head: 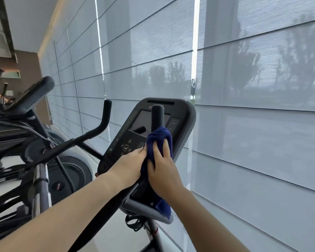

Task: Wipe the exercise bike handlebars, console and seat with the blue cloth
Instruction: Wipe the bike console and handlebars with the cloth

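Both of a person's bare hands met at the right handlebar (157,116) of an exercise bike, in front of its tilted console (135,135). The right hand (163,167) gripped the blue cloth (161,137), which was wrapped around the upright bar. The left hand (130,165) clasped the cloth's lower part. The other handlebar (105,115) rose to the left, before window blinds (253,88).

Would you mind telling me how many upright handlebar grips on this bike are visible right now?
2. One upright grip stands left of the console; the other rises in front of the screen, with the blue cloth wrapped around its lower part. Lower bar sections may be hidden behind the hands.
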`<state>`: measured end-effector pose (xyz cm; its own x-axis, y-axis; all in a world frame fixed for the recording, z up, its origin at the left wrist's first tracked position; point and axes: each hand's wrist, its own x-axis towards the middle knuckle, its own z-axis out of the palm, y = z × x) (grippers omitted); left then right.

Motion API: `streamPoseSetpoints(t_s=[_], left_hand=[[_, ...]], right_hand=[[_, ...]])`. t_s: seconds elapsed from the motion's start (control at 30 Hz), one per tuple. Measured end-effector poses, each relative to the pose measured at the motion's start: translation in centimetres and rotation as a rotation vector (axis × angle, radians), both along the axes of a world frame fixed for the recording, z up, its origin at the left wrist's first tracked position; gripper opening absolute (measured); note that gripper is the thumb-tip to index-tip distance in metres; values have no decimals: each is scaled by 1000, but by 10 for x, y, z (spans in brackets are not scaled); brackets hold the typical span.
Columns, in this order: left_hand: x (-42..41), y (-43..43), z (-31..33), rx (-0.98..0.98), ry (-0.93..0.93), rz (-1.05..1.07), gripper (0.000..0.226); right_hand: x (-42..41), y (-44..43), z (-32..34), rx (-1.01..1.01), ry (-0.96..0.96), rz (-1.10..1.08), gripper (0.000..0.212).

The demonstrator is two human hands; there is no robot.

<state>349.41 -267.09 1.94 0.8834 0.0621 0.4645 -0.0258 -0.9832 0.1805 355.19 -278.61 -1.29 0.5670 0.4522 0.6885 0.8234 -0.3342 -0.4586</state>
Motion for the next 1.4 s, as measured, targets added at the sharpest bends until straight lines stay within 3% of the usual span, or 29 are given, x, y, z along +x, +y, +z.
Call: streamPoseSetpoints(t_s=[0.23, 0.43, 0.6, 0.8, 1.1, 1.23, 1.4], left_hand=[[-40, 4, -2, 90, 153, 32, 68], [-59, -3, -3, -166, 155, 46, 54], [-62, -5, -7, -100, 183, 76, 61], [-57, -1, -11, -158, 195, 202, 66], [-27, -12, -20, 2, 203, 251, 57], [-18, -10, -21, 6, 159, 241, 56], [4, -19, -13, 26, 119, 254, 61]], right_hand=[[-21, -27, -6, -48, -77, -77, 27], [-24, -22, -15, -97, -218, -212, 20], [-7, -16, -7, -208, -598, -75, 33], [18, -20, -8, -454, -632, 85, 68], [42, -1, 0, -413, -931, 85, 22], [58, -5, 13, -457, -1089, 107, 21], [80, -18, 34, -516, -1148, 38, 26]])
